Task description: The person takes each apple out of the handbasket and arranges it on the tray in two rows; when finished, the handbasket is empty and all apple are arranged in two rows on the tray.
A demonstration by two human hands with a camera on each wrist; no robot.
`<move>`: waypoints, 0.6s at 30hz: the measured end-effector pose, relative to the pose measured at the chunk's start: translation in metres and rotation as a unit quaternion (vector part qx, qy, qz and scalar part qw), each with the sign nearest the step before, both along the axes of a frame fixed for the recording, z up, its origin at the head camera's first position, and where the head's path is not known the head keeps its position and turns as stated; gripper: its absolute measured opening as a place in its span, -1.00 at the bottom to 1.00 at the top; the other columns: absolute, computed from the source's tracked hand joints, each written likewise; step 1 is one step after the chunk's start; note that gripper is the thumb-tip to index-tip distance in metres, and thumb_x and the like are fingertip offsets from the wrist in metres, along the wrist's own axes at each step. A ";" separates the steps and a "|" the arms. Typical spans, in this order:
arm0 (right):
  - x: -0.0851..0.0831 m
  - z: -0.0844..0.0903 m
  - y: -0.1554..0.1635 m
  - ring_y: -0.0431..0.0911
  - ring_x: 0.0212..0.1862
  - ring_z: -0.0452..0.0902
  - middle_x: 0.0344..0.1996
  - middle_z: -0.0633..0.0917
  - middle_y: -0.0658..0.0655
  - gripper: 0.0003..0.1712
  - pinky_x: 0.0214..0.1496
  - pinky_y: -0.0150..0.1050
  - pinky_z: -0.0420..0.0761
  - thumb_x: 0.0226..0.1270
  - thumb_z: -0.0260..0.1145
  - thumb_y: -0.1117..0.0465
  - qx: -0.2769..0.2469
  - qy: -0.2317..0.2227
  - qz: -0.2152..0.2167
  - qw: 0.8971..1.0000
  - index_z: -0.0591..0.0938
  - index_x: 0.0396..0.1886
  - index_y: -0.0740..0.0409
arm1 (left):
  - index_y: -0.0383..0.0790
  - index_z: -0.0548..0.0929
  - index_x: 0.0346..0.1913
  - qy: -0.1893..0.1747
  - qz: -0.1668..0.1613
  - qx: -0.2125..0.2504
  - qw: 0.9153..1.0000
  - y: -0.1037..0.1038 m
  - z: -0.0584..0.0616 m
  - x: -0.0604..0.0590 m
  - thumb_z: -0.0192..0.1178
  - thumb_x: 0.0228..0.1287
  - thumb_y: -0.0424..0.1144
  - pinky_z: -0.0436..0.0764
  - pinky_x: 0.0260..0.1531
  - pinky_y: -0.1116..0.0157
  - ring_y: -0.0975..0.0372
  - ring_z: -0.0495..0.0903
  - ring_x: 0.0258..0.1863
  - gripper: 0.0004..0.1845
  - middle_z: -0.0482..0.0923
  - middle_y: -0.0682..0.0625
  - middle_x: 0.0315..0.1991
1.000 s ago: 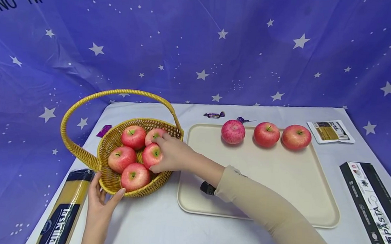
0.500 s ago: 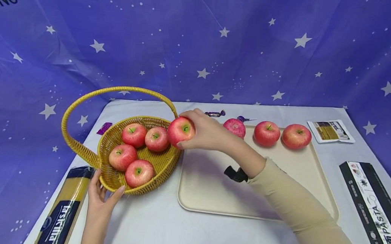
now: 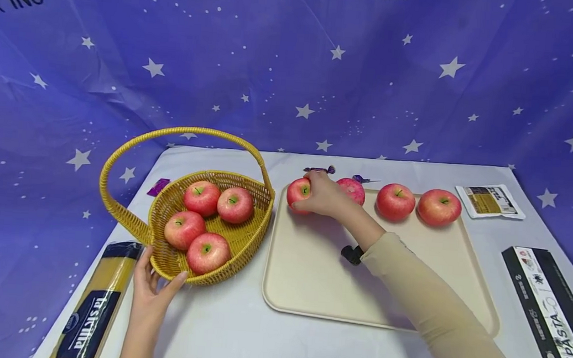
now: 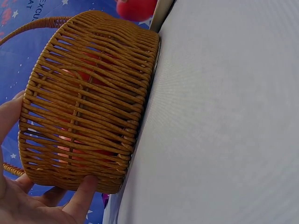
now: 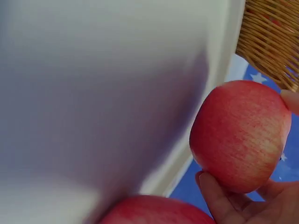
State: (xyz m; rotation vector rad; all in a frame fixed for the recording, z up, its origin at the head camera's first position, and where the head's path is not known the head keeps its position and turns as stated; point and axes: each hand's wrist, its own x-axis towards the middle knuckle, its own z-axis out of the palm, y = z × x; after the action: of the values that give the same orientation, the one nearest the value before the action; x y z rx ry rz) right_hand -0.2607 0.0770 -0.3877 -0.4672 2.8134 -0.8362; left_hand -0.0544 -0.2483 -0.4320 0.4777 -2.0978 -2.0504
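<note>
My right hand [image 3: 329,197] holds a red apple [image 3: 296,194] by its sides, over the back left corner of the beige tray [image 3: 309,280]. In the right wrist view that apple [image 5: 240,135] hangs above the tray's rim, thumb and fingers on opposite sides. Three more apples line the tray's back, a mottled pink one [image 3: 354,190] partly behind the hand. My left hand [image 3: 148,302] holds the near left end of the yellow wicker basket [image 3: 247,256], thumb and fingers spread against its wall. Several apples lie inside, among them a front one [image 3: 208,254].
A pasta pack [image 3: 92,309] lies left of the basket, a black pasta box [image 3: 551,319] at the far right. Behind the tray are wrapped candies and a lollipop [image 3: 361,179]. A gold-and-white pouch [image 3: 490,201] sits back right; a purple wrapper [image 3: 158,186] lies beside the basket.
My right hand has lifted one apple out of the basket and carried it right, over the tray's back left corner. My left hand has stayed at the basket.
</note>
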 end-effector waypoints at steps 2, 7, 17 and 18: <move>-0.002 -0.005 -0.001 0.08 0.05 0.46 0.12 0.43 0.27 0.00 0.11 0.01 0.51 -0.09 0.44 -0.14 0.008 -0.003 -0.005 1.000 0.35 0.30 0.31 | 0.00 -0.09 0.53 0.007 -0.002 -0.001 1.000 0.001 0.000 0.000 0.22 0.21 -0.55 0.39 0.13 0.53 0.03 -0.05 0.44 -0.03 -0.15 -0.12 0.52; -0.006 -0.014 0.001 0.12 0.17 0.41 0.18 0.43 0.31 0.02 0.22 -0.02 0.45 0.05 0.43 -0.19 -0.005 -0.013 -0.018 1.000 0.28 0.31 0.39 | 0.00 -0.09 0.53 0.012 -0.006 -0.002 1.000 0.002 0.000 -0.001 0.22 0.21 -0.55 0.41 0.07 0.57 0.01 -0.07 0.45 -0.03 -0.16 -0.12 0.52; 0.004 -0.011 0.002 0.15 0.24 0.36 0.25 0.40 0.29 0.10 0.27 0.04 0.40 0.02 0.44 -0.28 0.010 0.035 -0.021 0.999 0.27 0.38 0.31 | -0.01 -0.08 0.53 0.014 0.003 0.001 1.000 0.000 -0.001 -0.001 0.22 0.19 -0.57 0.40 0.11 0.54 0.05 -0.03 0.43 -0.03 -0.14 -0.12 0.51; 0.008 -0.006 0.001 0.15 0.23 0.37 0.24 0.41 0.29 0.06 0.27 0.05 0.40 0.03 0.44 -0.26 0.016 0.053 -0.017 0.998 0.30 0.36 0.30 | -0.01 -0.08 0.53 0.011 0.003 0.001 1.000 0.000 -0.001 -0.001 0.22 0.20 -0.56 0.39 0.13 0.52 0.06 -0.03 0.43 -0.03 -0.14 -0.11 0.51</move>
State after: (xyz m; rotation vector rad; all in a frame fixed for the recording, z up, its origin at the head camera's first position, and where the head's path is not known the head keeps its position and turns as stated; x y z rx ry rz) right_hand -0.2523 0.0782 -0.3941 -0.4741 2.9344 -0.7937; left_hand -0.0551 -0.2481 -0.4331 0.4576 -2.0798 -2.0449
